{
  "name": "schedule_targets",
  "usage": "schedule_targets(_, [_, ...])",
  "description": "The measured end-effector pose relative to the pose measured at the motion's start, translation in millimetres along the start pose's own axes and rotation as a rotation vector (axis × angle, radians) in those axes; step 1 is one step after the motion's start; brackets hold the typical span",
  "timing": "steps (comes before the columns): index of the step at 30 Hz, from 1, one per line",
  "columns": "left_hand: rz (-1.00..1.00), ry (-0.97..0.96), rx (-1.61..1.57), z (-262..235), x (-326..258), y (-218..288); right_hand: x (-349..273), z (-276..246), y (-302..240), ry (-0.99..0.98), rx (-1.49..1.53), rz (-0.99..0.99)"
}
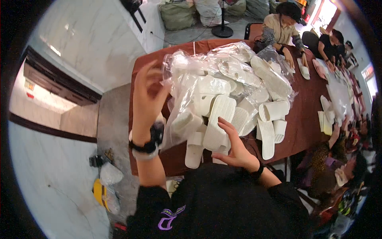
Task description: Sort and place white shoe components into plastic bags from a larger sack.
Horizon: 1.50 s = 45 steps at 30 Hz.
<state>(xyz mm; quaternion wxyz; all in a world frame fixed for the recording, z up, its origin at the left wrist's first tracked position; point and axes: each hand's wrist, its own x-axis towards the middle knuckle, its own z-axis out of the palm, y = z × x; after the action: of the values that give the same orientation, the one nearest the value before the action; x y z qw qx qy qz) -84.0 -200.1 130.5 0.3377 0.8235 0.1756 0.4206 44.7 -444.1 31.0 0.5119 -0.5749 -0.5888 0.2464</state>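
Note:
A heap of white slippers (223, 99) in clear plastic bags covers the near end of a long brown table (306, 107). My left hand (148, 92) is raised at the heap's left edge, fingers closed on the clear plastic bag (175, 71) and lifting it. My right hand (234, 145) lies low at the near edge, fingers around a white slipper (218, 121) that shows its ribbed sole. A dark watch sits on my left wrist and a dark band on my right wrist.
Several other people sit along the table's far end and right side with more white slippers (326, 115). Stuffed sacks (179, 14) and a fan stand (223, 30) are on the floor beyond. A yellow object (101, 193) lies on the floor at lower left.

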Motion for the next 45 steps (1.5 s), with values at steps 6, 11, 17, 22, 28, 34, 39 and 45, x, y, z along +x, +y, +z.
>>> schedule_targets(6, [-0.436, -0.302, 0.054, 0, -122, -22, -7, 12, 62, 0.118, 0.01, 0.293])
schedule_targets(11, [-0.473, -0.106, 0.079, 3, -142, -24, 10, 10, 135, 0.175, -0.202, 0.188])
schedule_targets(17, [-0.23, -0.805, 0.043, 48, -183, -16, -4, 10, 268, 0.517, -0.127, 0.609])
schedule_targets(22, [-0.201, -0.866, 0.22, 72, -232, -46, -7, 30, 237, 0.358, -0.088, 0.561])
schedule_targets(28, [-0.655, -0.202, -0.298, 7, -180, -18, -29, 25, 212, 0.144, -0.299, 0.526])
schedule_targets(34, [-0.47, 0.107, -0.482, -74, -146, 6, -1, -22, 107, 0.1, 0.05, 0.013])
schedule_targets(39, [-0.551, 0.062, -0.525, 53, -46, -22, 35, -49, 85, 0.139, -0.022, -0.329])
schedule_targets(45, [-0.663, -0.015, -0.61, -104, -142, -87, 8, -78, 84, 0.087, 0.476, 0.113])
